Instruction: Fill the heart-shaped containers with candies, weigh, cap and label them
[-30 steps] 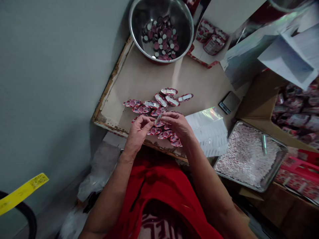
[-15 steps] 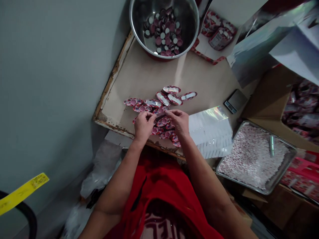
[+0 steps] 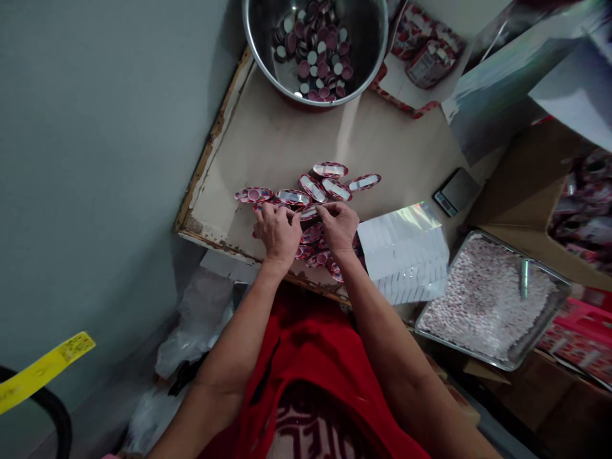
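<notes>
Several small oval packs with red patterned rims stand bunched on the table. Between my hands one oval pack point(image 3: 308, 212) has a pale sticker strip across its top. My left hand point(image 3: 278, 233) is closed at its left end, the thumb on that end and the other fingers curled over a neighbouring pack. At the right end, my right hand point(image 3: 339, 226) is closed with thumb and forefinger together. Beyond them, packs such as one oval pack point(image 3: 330, 169) carry a strip; another oval pack point(image 3: 253, 194) shows a round pink cap. Both hands partly hide the nearer packs.
A metal bowl point(image 3: 315, 102) of pink and white caps stands at the back. White sticker sheets point(image 3: 401, 252) lie right of my hand, near a small scale point(image 3: 458, 191). A metal tray point(image 3: 421, 328) holds pale pink pieces, beside a cardboard box point(image 3: 521, 197). A wall point(image 3: 105, 159) rises left.
The strip stretched between my fingers has come down onto the oval pack, covering its pink cap. My left hand has turned palm down, its fingers over the packs.
</notes>
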The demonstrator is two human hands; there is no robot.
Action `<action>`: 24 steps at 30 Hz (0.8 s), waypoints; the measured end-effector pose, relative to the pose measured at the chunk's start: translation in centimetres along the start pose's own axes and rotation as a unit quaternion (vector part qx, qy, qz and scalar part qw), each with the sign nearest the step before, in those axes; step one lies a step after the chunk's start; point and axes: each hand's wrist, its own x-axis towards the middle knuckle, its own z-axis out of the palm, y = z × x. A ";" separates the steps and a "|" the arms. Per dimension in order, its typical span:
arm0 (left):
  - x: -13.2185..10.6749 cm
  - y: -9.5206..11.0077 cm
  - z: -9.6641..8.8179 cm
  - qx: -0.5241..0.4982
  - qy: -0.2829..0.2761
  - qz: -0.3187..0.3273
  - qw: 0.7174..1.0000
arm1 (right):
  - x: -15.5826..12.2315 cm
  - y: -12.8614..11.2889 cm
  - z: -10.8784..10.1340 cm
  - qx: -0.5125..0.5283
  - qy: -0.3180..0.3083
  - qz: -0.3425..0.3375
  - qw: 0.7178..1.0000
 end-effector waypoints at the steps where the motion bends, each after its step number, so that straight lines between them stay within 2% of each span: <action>1: 0.0 0.1 0.0 0.001 0.000 -0.001 1.000 | 0.0 0.1 0.1 -0.003 -0.002 0.001 1.000; 6: 0.4 0.5 -0.3 0.016 -0.015 -0.004 1.000 | 0.4 0.1 0.4 -0.043 -0.019 0.000 0.999; 11: 1.5 0.5 -0.4 0.036 -0.015 -0.046 0.998 | 1.5 -0.4 0.4 -0.082 0.003 0.064 0.995; 14: 2.3 0.5 -0.4 0.039 0.003 -0.042 0.998 | 2.5 -0.7 0.0 -0.080 -0.033 0.068 0.994; 16: 2.6 0.6 -0.7 0.041 0.015 -0.041 0.998 | 2.8 -0.8 -0.9 -0.083 -0.063 0.065 0.992; 18: 2.6 1.1 -1.4 0.050 0.018 -0.038 0.998 | 2.6 -0.1 -2.9 -0.098 -0.063 0.060 0.991; 20: 2.0 2.7 -2.0 0.060 0.035 -0.023 0.997 | 2.0 1.5 -6.0 -0.113 -0.026 0.046 0.992; 22: 0.8 5.7 -1.8 0.052 0.054 0.030 0.997 | 1.6 4.0 -9.8 -0.116 0.027 0.033 0.992; 24: -0.8 9.9 -0.2 0.023 0.030 0.123 0.992 | 1.6 7.0 -13.5 -0.112 0.066 0.014 0.991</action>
